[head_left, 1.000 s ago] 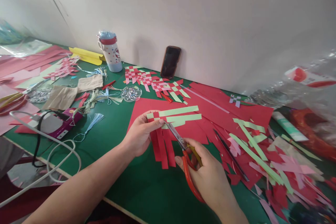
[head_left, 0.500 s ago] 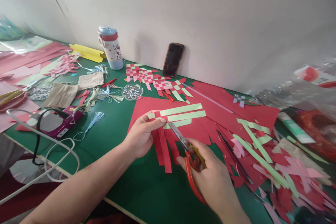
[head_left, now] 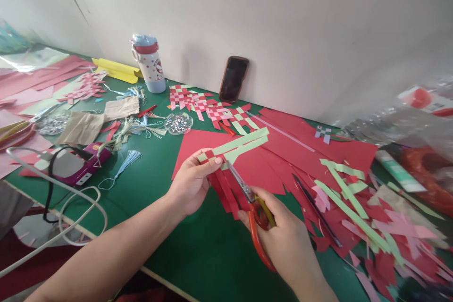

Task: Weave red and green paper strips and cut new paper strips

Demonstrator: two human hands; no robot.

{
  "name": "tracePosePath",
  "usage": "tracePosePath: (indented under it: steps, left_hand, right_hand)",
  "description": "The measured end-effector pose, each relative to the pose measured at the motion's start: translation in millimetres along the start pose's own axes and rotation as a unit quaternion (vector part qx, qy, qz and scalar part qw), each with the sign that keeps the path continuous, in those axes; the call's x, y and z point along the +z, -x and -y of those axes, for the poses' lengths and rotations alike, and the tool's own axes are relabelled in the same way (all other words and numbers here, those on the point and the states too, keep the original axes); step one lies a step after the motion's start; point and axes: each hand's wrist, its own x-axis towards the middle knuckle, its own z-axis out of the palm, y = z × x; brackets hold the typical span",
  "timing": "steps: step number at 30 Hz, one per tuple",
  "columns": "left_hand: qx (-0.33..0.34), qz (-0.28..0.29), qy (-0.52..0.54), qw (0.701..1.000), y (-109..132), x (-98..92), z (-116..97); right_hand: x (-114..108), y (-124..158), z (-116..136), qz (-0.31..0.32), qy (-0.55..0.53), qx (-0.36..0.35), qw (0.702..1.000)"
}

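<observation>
Pinched between the thumb and fingers of my left hand [head_left: 193, 181] is a woven paper piece [head_left: 244, 145] of red and pale green strips. Its green strips stretch out to the right, and its red strips hang down below my fingers. My right hand [head_left: 279, 231] grips a pair of scissors [head_left: 257, 207] with red and olive handles. The scissor tips are at the lower edge of the weave, close to my left thumb; whether the blades touch the paper I cannot tell. Beneath the held piece lies a red paper sheet [head_left: 191, 144].
Finished woven pieces [head_left: 207, 106] lie behind, near a phone [head_left: 234, 79] leaning on the wall and a bottle [head_left: 150, 63]. Paper scraps [head_left: 385, 236] and a dark pen-like stick [head_left: 316, 210] are at right. A purple power strip [head_left: 87, 163], cables and tassels [head_left: 129, 163] occupy the left.
My left hand has tilted the woven piece, so its green strips slant up to the right and its red strips have swung rightward. The scissors have barely moved.
</observation>
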Motion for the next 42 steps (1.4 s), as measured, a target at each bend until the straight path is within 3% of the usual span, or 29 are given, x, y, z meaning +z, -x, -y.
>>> tracePosePath:
  steps: [10, 23, 30, 42]
  left_hand:
    - [-0.016, 0.025, 0.005, 1.000, -1.1, -1.2, 0.9]
    - [-0.038, 0.047, 0.017, 0.998, -0.1, 0.0, -1.1]
    - [-0.034, 0.062, 0.021, 0.997, 0.1, -1.2, -0.2]
    - [-0.025, 0.079, 0.023, 0.996, 0.4, 0.0, -1.4]
  right_hand:
    - [1.8, 0.8, 5.6, -0.032, 0.014, -0.021, 0.999]
    - [-0.1, 0.0, 4.6, 0.000, 0.003, -0.025, 1.000]
    - [1.0, 0.1, 6.2, -0.023, 0.036, -0.053, 0.998]
    - [2.7, 2.8, 7.5, -0.010, 0.007, -0.030, 0.999]
